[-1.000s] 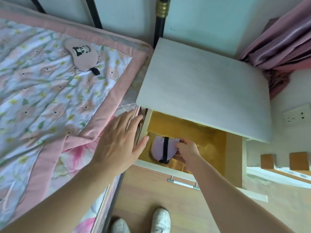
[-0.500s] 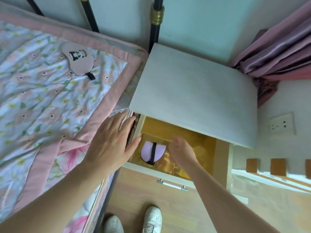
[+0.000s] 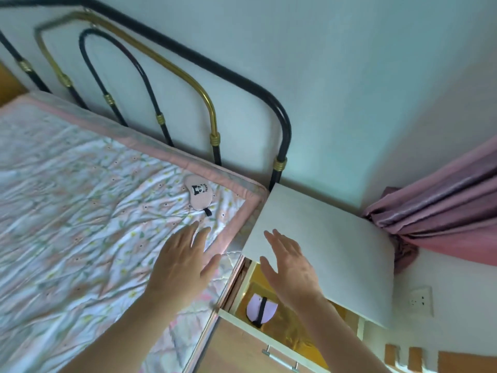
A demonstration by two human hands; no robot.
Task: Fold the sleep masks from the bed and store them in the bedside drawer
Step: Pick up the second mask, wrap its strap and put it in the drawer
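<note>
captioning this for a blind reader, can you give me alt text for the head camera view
Both hands, left and right, are open and empty, reaching toward a pink sleep mask lying flat on the floral quilt. A folded lilac mask lies in the open bedside drawer, under the white nightstand top.

I'm looking at a home bedroom: bed (image 3: 80, 211) with floral quilt, black and gold metal headboard (image 3: 161, 84), white bedside cabinet (image 3: 322, 251) against the wall, pink curtain (image 3: 443, 200), wall socket (image 3: 419, 300).
</note>
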